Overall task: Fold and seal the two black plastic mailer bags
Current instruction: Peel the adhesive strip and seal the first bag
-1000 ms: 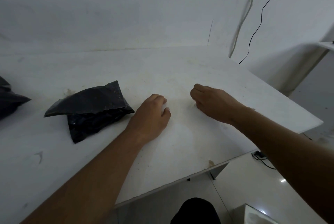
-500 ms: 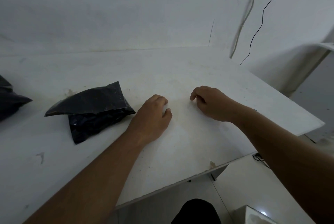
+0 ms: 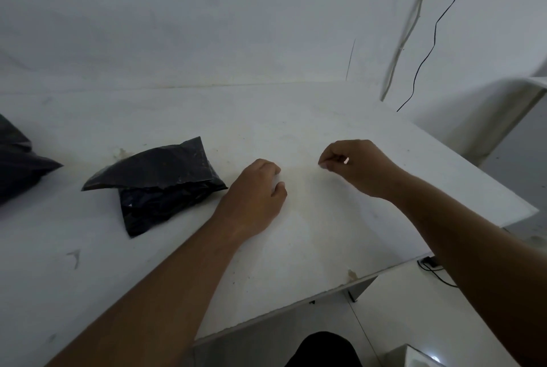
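On the white surface point(image 3: 325, 233), toward its left side, I am seeing the nearer black mailer bag point(image 3: 159, 180) lying with a smooth flap over its lumpy lower part. At the far left edge of the view, the second black mailer bag point(image 3: 17, 165) is lying apart from it, partly cut off. Neither hand is touching either bag's flap. The left hand point(image 3: 254, 192) is resting knuckles-up on the surface just beside the nearer bag's right corner, fingers curled under; I cannot tell whether it is holding anything. The right hand point(image 3: 355, 168) is hovering to its right, apart from it, fingers curled in toward the thumb. A white speck point(image 3: 347, 161) is showing among them, and I cannot tell whether it is something pinched. Behind, a black cable point(image 3: 435, 32) is hanging down the wall point(image 3: 207, 17).
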`<state>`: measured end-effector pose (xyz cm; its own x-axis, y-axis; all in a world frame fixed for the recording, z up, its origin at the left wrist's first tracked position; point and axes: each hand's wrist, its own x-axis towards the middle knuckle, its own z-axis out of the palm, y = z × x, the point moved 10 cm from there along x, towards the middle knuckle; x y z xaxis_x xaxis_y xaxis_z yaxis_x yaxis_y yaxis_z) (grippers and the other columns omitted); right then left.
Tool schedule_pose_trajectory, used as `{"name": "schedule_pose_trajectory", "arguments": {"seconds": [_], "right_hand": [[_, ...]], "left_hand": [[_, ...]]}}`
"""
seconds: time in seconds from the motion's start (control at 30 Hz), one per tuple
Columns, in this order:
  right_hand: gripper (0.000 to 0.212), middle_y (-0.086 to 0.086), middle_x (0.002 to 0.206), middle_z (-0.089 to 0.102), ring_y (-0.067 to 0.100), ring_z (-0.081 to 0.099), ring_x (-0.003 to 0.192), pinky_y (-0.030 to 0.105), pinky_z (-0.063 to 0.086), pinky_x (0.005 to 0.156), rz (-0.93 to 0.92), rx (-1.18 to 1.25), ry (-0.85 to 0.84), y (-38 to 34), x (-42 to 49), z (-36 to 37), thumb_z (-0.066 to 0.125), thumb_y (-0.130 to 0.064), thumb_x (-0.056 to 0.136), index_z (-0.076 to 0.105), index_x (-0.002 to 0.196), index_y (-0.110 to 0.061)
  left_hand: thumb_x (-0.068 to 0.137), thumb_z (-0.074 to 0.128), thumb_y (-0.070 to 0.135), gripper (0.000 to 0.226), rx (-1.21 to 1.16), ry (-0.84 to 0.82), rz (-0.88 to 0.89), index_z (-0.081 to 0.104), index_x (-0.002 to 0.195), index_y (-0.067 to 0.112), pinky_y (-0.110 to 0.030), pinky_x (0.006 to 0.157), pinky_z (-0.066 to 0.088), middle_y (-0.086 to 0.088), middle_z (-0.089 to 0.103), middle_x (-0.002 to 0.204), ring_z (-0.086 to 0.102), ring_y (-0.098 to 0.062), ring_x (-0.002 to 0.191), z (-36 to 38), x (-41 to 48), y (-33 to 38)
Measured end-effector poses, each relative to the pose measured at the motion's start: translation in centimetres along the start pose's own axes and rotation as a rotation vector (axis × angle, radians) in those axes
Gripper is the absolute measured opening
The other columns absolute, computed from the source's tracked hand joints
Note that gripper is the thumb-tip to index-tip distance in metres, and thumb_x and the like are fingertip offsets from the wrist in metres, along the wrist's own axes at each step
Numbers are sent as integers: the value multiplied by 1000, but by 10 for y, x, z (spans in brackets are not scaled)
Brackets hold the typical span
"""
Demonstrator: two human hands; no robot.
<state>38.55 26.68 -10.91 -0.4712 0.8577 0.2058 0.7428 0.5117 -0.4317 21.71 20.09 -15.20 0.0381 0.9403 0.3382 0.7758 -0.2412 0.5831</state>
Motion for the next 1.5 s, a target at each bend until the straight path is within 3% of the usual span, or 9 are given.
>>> {"name": "schedule_pose_trajectory", "arguments": {"seconds": [0.23, 0.43, 0.53, 0.67, 0.77, 0.9, 1.03, 1.27, 1.5], "right_hand": [[11, -13, 80, 68, -9, 58, 68, 3, 37, 61, -25, 116, 165, -23, 8, -41, 66, -16, 93, 76, 95, -19], [14, -10, 84, 70, 7, 65, 80, 7, 41, 65, -24, 163, 327, -27, 6, -41, 63, -18, 95, 76, 99, -16], [14, -8, 80, 68, 8, 61, 75, 15, 43, 66, -35, 227, 396, -34, 2, -37, 60, -17, 97, 74, 97, -17], [17, -4, 75, 68, 10, 64, 67, 22, 50, 60, 25, 408, 461, -37, -4, -41, 54, -12, 97, 69, 96, -18], [16, -3, 74, 71, 12, 66, 65, 25, 51, 56, 32, 500, 402, -41, -11, -46, 56, -9, 96, 71, 95, -16], [14, -2, 74, 72, 13, 65, 63, 25, 53, 57, 8, 474, 294, -40, -38, -49, 62, -10, 94, 74, 91, -16], [12, 11, 71, 72, 23, 64, 61, 36, 54, 58, 22, 653, 320, -26, -60, -57, 64, -3, 89, 74, 84, -6], [37, 22, 66, 65, 31, 58, 60, 36, 49, 56, 157, 963, 421, -16, -65, -56, 71, -22, 90, 64, 77, 12], [19, 15, 75, 64, 23, 61, 65, 32, 53, 62, 236, 1186, 168, -68, -37, -17, 71, 2, 85, 57, 97, -4]], "left_hand": [[94, 54, 24, 28, -62, 63, 9, 62, 120, 14, -28, 98, 44, 3, 59, 123, 55, -12, 116, -7, -3, 4], [96, 55, 25, 19, -205, 195, 88, 71, 98, 15, -24, 75, 54, 7, 71, 92, 64, -3, 88, -27, -8, 25], [101, 50, 34, 33, -588, 82, -181, 72, 96, 10, -29, 69, 61, -1, 75, 83, 71, -10, 81, -15, -4, 27], [101, 40, 56, 69, -1387, -152, -825, 56, 116, -10, -46, 83, 61, -31, 71, 104, 70, -43, 99, 36, 8, 21], [99, 44, 57, 80, -1668, -196, -904, 46, 125, -18, -45, 68, 63, -36, 64, 116, 69, -44, 98, 35, 25, 29], [98, 60, 28, 44, -1611, -98, -826, 54, 119, -10, -37, 60, 63, -25, 71, 104, 75, -30, 67, 18, 44, 24], [97, 58, 6, 10, -1482, -47, -742, 60, 103, -2, -30, 56, 61, -16, 75, 88, 76, -25, 66, 5, 47, 18], [92, 67, 8, 14, -1167, 43, -522, 67, 103, -1, -34, 75, 63, -14, 78, 95, 76, -29, 84, -60, 26, 24], [88, 72, 12, 14, -850, 227, -482, 70, 98, 1, -33, 73, 61, -11, 78, 89, 77, -27, 79, -157, -22, -10]]}}
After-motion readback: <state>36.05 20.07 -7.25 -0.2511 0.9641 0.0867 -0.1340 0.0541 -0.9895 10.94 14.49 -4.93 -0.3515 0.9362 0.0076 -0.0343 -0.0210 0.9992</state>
